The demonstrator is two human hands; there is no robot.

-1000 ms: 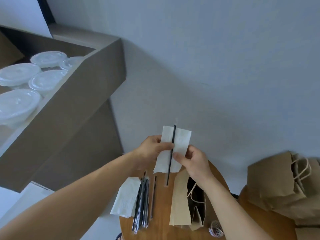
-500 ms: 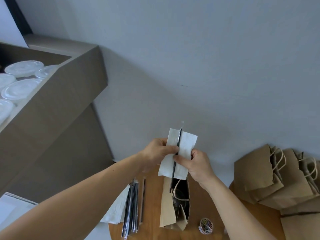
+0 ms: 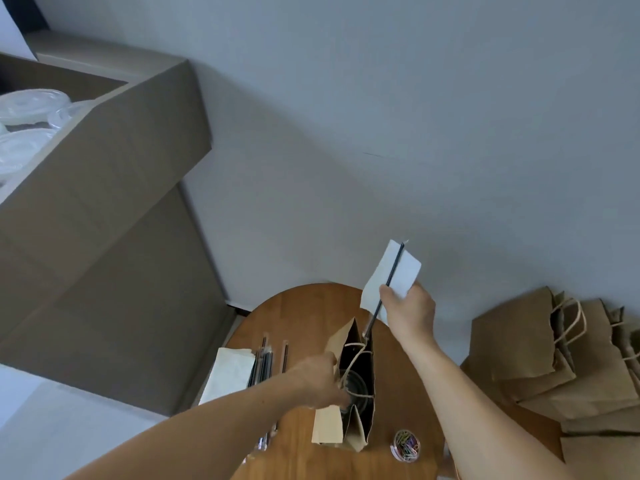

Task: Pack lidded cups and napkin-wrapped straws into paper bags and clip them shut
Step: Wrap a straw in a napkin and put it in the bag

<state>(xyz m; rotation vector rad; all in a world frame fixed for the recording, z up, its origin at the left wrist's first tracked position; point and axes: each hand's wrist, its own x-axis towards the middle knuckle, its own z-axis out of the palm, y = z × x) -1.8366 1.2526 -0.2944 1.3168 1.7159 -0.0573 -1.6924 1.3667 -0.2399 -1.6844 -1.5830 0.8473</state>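
My right hand point(image 3: 408, 311) pinches a black straw point(image 3: 384, 292) laid against a white napkin point(image 3: 398, 271), holding both above the far end of an open brown paper bag point(image 3: 349, 386). The straw's lower tip hangs just over the bag's mouth. The bag stands on a round wooden table point(image 3: 301, 313), and a clear lidded cup point(image 3: 356, 389) shows inside it. My left hand point(image 3: 320, 381) grips the bag's near left edge by the rope handle and holds it open.
Loose black straws point(image 3: 265, 365) and a stack of white napkins point(image 3: 230, 372) lie left of the bag. A small tub of coloured paper clips point(image 3: 406, 445) sits at its right. More brown bags point(image 3: 554, 355) are piled at the right. Clear lidded cups point(image 3: 27, 109) fill a shelf upper left.
My left hand let go of the napkin and dropped to grip the bag's edge. My right hand now holds straw and napkin alone, shifted right and tilted over the bag.
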